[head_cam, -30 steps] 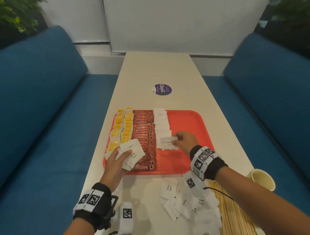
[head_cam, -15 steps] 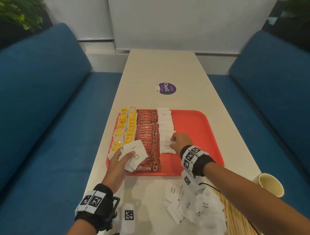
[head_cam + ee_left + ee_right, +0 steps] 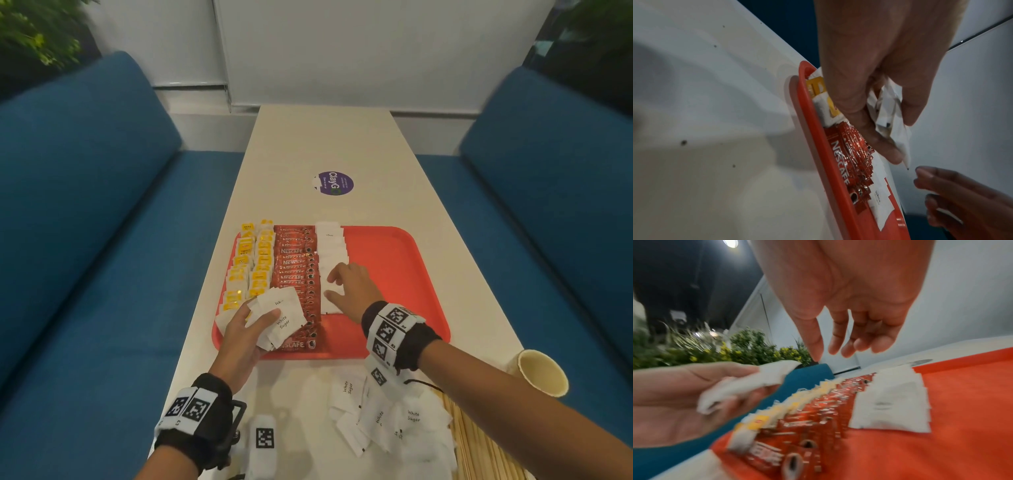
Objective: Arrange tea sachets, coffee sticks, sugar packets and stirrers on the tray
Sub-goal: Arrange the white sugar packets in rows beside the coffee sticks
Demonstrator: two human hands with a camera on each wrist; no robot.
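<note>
On the red tray [image 3: 394, 260] lie two columns of yellow tea sachets [image 3: 250, 263], a column of Nescafe coffee sticks [image 3: 294, 274] and a column of white sugar packets [image 3: 332, 250]. My left hand [image 3: 260, 318] grips a fanned bunch of sugar packets [image 3: 892, 113] over the tray's near left corner. My right hand [image 3: 329, 286] hovers just above the near end of the sugar column. In the right wrist view its fingers [image 3: 851, 347] hang relaxed and hold nothing.
Loose sugar packets [image 3: 387, 418] are piled on the table in front of the tray. Wooden stirrers [image 3: 479, 445] lie at the near right, with a paper cup [image 3: 541, 371] at the right edge. Farther along the table is a purple sticker [image 3: 332, 183]. Blue sofas flank the table.
My right hand laid the sugar packet it was pinching onto the near end of the sugar column, let go and drifted left. The left hand keeps its bunch.
</note>
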